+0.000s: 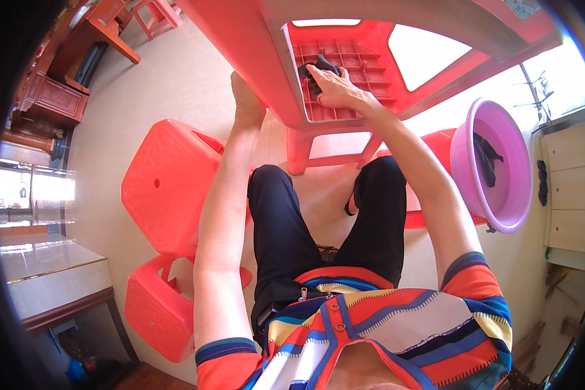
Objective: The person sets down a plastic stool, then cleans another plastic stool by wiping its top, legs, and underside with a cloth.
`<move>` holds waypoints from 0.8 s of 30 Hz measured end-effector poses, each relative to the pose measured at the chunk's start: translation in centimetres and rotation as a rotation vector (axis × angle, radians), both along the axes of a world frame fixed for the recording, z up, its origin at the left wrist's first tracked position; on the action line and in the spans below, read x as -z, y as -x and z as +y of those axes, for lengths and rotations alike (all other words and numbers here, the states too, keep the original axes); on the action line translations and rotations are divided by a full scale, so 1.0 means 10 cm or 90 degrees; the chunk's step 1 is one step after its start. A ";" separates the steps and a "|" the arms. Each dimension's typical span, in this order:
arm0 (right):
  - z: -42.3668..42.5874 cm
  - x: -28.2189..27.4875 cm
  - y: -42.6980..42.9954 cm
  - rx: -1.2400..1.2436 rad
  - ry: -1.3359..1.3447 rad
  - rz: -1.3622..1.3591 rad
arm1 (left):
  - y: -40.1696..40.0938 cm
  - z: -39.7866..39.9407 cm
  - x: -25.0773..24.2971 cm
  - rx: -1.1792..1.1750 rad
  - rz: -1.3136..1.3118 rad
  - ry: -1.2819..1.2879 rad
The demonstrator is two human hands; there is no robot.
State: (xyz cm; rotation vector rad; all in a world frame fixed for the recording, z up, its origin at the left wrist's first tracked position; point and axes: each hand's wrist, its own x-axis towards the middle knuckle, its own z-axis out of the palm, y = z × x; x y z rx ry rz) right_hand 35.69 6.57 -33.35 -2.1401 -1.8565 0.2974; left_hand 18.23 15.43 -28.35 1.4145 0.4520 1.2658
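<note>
A red plastic stool [268, 53] lies tipped before me, its open underside with a ribbed grid [365, 73] facing me. My right hand [335, 88] presses a dark cloth [324, 63] against the ribs inside it. At the stool's left outer side is my left hand [247, 97]; its fingers are hidden behind the edge, so its hold cannot be made out fully. To the right, a purple plastic basin [509, 146] holds another dark cloth [486, 158] and rests tilted in view on a red plastic stool [438, 146].
Two more red plastic stools [175, 190] [158, 309] stand on the tiled floor at my left. Wooden furniture [58, 97] lines the far left, with a small pink stool [158, 17] near it. A pale cabinet [573, 185] stands at the far right.
</note>
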 end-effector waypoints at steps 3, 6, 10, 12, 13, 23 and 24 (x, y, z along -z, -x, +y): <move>0.05 -0.08 0.07 0.022 0.046 0.033 | 0.00 0.09 0.05 -0.070 0.095 -0.138; 0.05 -0.10 0.05 0.045 0.081 0.060 | -0.01 0.08 0.06 -0.048 0.076 -0.105; 0.02 -0.26 0.06 -0.017 0.119 -0.029 | 0.08 0.07 0.07 -0.063 0.139 -0.123; 0.03 -0.30 0.09 -0.074 0.116 -0.116 | 0.12 0.09 0.08 0.004 0.072 -0.022; 0.04 -0.25 0.06 -0.071 0.116 -0.116 | 0.10 0.08 0.07 0.007 0.071 -0.022; 0.06 -0.01 -0.09 -0.089 0.002 -0.088 | 0.05 0.10 0.07 -0.061 0.146 -0.196; 0.04 -0.02 -0.06 -0.100 0.001 -0.085 | 0.09 0.12 0.09 -0.082 0.176 -0.239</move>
